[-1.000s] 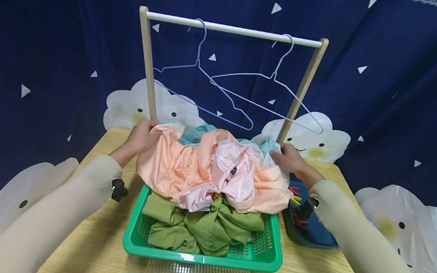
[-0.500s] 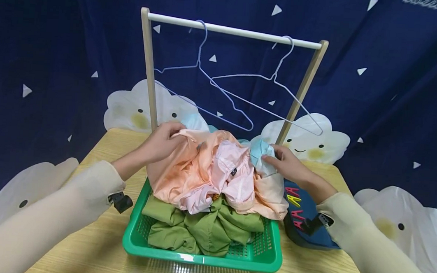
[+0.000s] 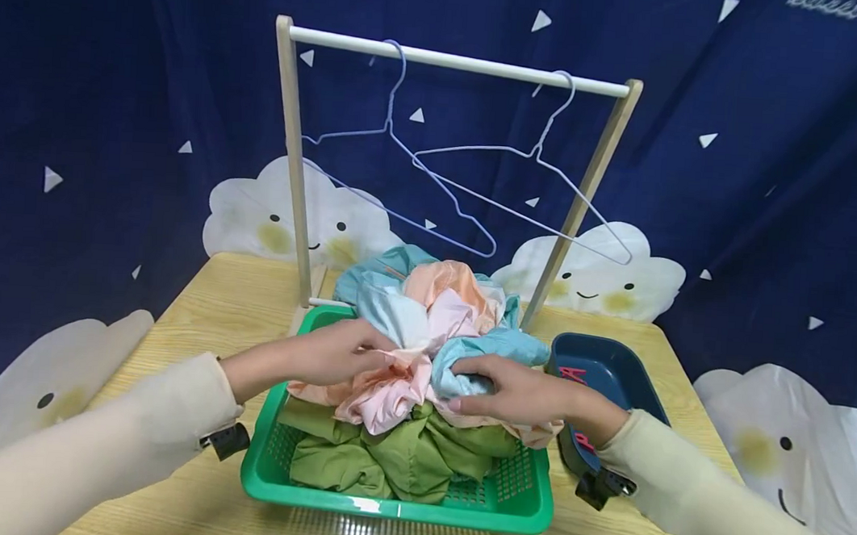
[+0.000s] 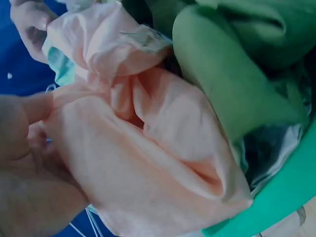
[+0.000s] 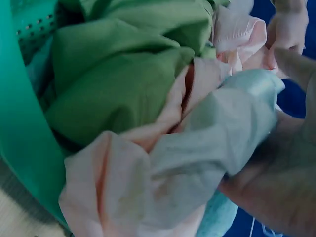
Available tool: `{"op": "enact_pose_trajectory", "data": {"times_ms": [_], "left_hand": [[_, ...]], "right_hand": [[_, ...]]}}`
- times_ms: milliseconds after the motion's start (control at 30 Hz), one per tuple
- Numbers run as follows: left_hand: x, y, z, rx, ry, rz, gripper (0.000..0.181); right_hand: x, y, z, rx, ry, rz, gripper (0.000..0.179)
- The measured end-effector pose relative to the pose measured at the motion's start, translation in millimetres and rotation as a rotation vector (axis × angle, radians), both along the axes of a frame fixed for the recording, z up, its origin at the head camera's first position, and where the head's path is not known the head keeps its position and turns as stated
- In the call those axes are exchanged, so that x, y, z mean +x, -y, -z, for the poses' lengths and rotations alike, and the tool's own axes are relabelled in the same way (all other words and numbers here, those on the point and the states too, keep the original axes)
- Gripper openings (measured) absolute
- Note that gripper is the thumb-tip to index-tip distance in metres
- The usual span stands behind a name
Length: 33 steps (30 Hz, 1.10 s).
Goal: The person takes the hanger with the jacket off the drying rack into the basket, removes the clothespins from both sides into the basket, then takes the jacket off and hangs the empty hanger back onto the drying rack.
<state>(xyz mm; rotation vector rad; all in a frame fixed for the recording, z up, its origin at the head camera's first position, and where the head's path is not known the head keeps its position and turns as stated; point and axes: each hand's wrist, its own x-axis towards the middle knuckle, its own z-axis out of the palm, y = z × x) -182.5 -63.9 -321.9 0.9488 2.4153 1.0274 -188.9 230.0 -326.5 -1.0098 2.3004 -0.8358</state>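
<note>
A crumpled garment (image 3: 397,310) in peach, pale pink and light blue lies over the back of the green basket (image 3: 329,498). My left hand (image 3: 325,351) pinches its peach fabric (image 4: 123,148) between thumb and fingers, at the left of the heap. On the right, a bunched light blue part (image 5: 212,133) is held by my right hand (image 3: 516,392), thumb towards me. Both hands are above the basket, a short way apart. In front of them, an olive green garment (image 3: 407,452) lies folded in the basket. Some fingertips are hidden by cloth.
Behind the basket stands a wooden rack with a white bar (image 3: 461,59). From it hang a left wire hanger (image 3: 390,124) and a right wire hanger (image 3: 539,149). A dark blue tray (image 3: 624,350) with red clothespins (image 3: 571,374) sits to the right, partly under my right forearm.
Both hands have moved inwards and towards me, drawing the garment's sides together. The peach cloth that was spread wide is now gathered, and more blue cloth shows at the back.
</note>
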Motion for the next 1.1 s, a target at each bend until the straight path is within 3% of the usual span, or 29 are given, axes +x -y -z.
{"op": "enact_pose_trajectory", "data": {"times_ms": [100, 200, 267, 333, 433, 533, 733, 900, 1100], "left_hand": [[6.8, -1.8, 5.2, -0.079, 0.074, 0.103, 0.033], [12.5, -5.3, 8.4, -0.172, 0.192, 0.214, 0.026], [15.3, -7.8, 9.7, -0.259, 0.233, 0.254, 0.015], [16.8, -10.9, 11.6, -0.353, 0.254, 0.279, 0.011], [18.5, -16.4, 14.4, -0.507, 0.227, 0.269, 0.035], [18.7, -22.6, 18.8, -0.605, 0.219, 0.263, 0.051], [18.9, -30.0, 27.2, -0.639, 0.244, 0.257, 0.040], [19.6, -33.4, 28.6, -0.629, 0.251, 0.258, 0.039], [18.0, -29.3, 9.8, -0.626, 0.190, 0.253, 0.039]], "right_hand": [[8.4, 6.1, -0.3, 0.131, 0.065, 0.028, 0.058], [12.3, 11.8, 0.1, 0.213, 0.130, 0.018, 0.061], [13.1, 15.9, 1.3, 0.277, 0.163, 0.002, 0.060], [12.8, 20.3, 3.4, 0.342, 0.189, -0.024, 0.059], [11.6, 27.1, 7.6, 0.442, 0.179, -0.079, 0.059], [10.6, 33.5, 11.8, 0.509, 0.180, -0.133, 0.059], [8.9, 43.7, 19.4, 0.588, 0.210, -0.203, 0.063], [9.4, 46.7, 19.3, 0.606, 0.188, -0.214, 0.066], [14.7, 43.4, 0.6, 0.576, 0.110, -0.160, 0.065]]}}
